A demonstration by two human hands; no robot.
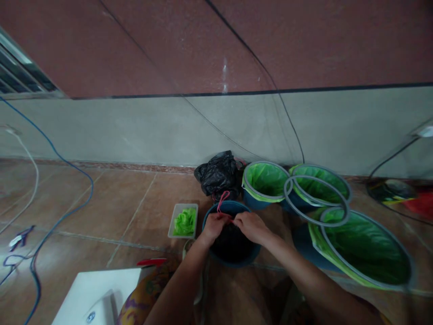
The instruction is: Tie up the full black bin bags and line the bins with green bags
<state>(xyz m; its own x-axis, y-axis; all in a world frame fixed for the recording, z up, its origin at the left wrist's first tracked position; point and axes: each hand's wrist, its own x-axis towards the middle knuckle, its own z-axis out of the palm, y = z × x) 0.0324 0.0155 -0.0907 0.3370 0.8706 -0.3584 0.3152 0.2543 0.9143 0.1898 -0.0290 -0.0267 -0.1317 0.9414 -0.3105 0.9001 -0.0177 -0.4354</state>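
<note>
Both of my hands are together over a round dark blue bin (237,263), which stands on the floor in front of me. My left hand (215,227) is closed on a red drawstring (222,201), one loop of which sticks up above the bin's far rim. Beside it, my right hand (251,226) pinches the same red string. The string appears to belong to a dark bag inside the bin, but the interior is too dark to be sure. Just behind the bin, against the wall, lies a crumpled black plastic bag (219,175).
Bins with green liners (265,178) and grey rims stand to the right, with a loose grey ring (287,198) across them. Left are a clear tub (173,225) holding green plastic (185,222), a red object (151,262), a white surface (98,289) and a blue cable (56,151).
</note>
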